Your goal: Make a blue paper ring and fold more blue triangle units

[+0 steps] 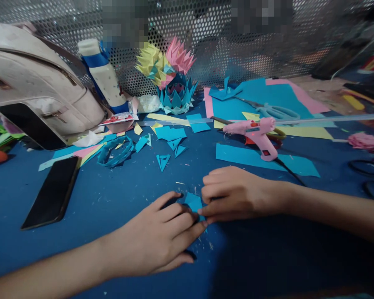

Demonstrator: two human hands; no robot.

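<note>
A small blue piece of paper (193, 202) lies on the blue table (112, 216) between my two hands. My left hand (160, 234) rests over its lower left side, with the fingers apart and the fingertips on the paper. From the right, my right hand (230, 194) pinches the paper's edge between thumb and finger, its other fingers curled. The two hands' fingertips nearly meet at the lower right edge of the paper, and part of the paper is hidden under them. Several folded blue triangles (163, 162) lie beyond my hands.
A pink glue gun (256, 135) lies on blue paper strips at the right. Behind are scissors (277, 111), paper flowers (177, 93) and coloured sheets (255, 97). Two phones (51, 193), a bottle (106, 77) and a white bag (37, 79) are at the left.
</note>
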